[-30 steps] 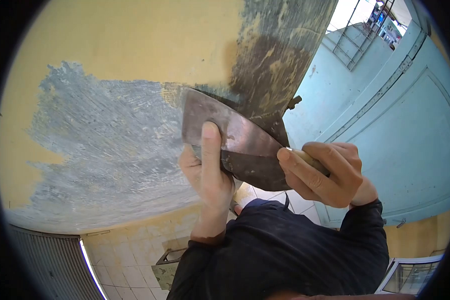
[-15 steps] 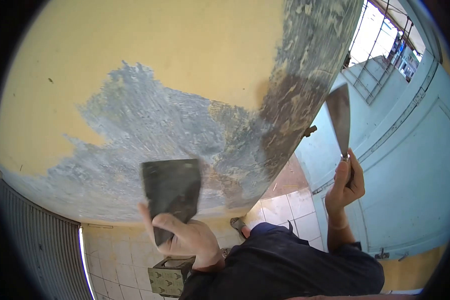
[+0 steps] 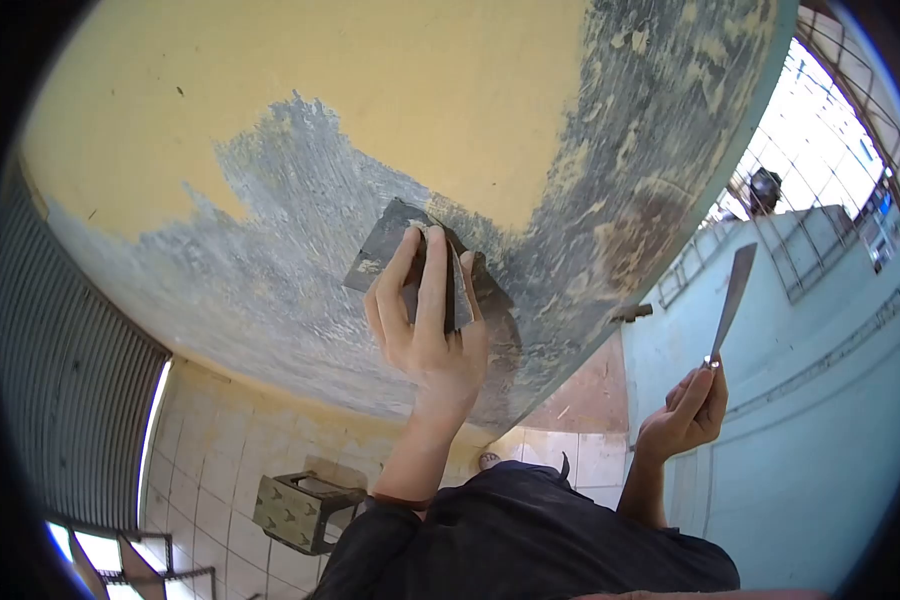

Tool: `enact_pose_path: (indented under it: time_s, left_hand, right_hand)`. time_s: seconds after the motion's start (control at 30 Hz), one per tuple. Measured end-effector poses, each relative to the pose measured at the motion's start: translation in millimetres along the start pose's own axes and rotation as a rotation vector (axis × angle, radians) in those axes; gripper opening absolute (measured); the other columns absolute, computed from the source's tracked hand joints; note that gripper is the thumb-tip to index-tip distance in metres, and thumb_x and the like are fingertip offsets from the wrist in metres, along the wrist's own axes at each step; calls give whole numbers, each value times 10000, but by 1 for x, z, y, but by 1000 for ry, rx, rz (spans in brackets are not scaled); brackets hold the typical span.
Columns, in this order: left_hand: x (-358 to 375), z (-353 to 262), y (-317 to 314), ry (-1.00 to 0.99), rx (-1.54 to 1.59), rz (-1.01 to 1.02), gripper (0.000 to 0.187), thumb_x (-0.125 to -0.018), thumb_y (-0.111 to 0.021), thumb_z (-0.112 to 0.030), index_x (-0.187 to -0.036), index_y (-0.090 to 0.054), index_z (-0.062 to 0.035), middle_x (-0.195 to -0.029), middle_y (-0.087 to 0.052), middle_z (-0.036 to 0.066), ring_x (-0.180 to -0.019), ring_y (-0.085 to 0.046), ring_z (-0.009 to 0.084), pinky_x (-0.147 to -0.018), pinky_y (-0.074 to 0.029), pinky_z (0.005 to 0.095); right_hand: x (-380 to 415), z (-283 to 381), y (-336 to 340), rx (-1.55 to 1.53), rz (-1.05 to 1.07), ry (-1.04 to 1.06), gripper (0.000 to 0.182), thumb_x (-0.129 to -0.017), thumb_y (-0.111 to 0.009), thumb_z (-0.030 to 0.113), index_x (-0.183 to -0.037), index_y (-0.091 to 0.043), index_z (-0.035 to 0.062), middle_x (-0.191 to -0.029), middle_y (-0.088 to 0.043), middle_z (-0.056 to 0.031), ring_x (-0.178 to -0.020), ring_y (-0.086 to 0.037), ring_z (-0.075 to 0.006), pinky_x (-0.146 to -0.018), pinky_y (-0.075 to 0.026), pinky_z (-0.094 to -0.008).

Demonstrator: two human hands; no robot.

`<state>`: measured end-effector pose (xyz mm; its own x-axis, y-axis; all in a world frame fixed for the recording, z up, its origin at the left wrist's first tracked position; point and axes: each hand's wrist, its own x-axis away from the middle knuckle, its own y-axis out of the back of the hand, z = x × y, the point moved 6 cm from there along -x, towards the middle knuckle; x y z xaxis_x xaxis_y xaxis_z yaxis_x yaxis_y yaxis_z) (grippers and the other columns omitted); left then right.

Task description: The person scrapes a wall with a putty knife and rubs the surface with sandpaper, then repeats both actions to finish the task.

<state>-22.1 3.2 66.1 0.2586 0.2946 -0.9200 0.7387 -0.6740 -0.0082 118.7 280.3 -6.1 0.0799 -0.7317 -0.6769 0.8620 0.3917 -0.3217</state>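
My left hand [image 3: 425,340] grips a dark, flat putty spreader [image 3: 378,245], fingers stretched over its back. The spreader lies tilted against the rough grey patch [image 3: 300,240] on the yellow wall [image 3: 440,90], near the patch's upper border. Part of the spreader is hidden behind the fingers. Off to the right, away from the wall, my right hand [image 3: 682,415] is closed around the handle of a putty knife [image 3: 734,295]. Its metal blade points up and is seen nearly edge-on.
A small stool [image 3: 305,508] stands on the tiled floor [image 3: 210,480] at lower left, by a ribbed metal shutter [image 3: 80,370]. On the right are a light blue door [image 3: 810,380] and a metal grille [image 3: 805,265]. A person's dark head [image 3: 765,188] shows beyond the grille.
My left hand has moved up and right, bringing the spreader onto the wall. My right hand has lowered slightly, and the putty knife has turned nearly edge-on. The view has shifted.
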Motion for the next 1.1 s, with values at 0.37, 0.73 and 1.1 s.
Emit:
enact_pose_path:
  time_s: [0.37,0.73,1.1]
  left_hand:
    - [19,-30,-26,-60,-128,-104,336,-942,-671,85,-1277,-668,114,-1389,-631,268,-1339,-590,404,-1119,-473,478]
    - [-2,-21,-22,-65,-87,-91,485,-966,-698,-45,-1410,-561,95,-1458,-562,278,-1378,-544,394,-1131,-453,446]
    - [-6,-5,-22,-168,-196,15,594,-974,-648,-130,-1474,-467,135,-1528,-446,315,-1426,-461,441,-1169,-390,477]
  right_hand:
    - [-39,-71,-30,-208,93,-21,304,-1063,-571,113,-1255,-638,-113,-648,-463,46,-544,-315,-11,-506,-202,-207]
    - [-40,-104,-64,-396,172,-112,335,-1075,-526,132,-1283,-587,-123,-646,-414,40,-562,-291,-33,-519,-189,-235]
    - [-27,-88,-86,-290,4,-130,377,-1100,-450,156,-1319,-548,-135,-650,-387,37,-557,-311,-55,-510,-245,-239]
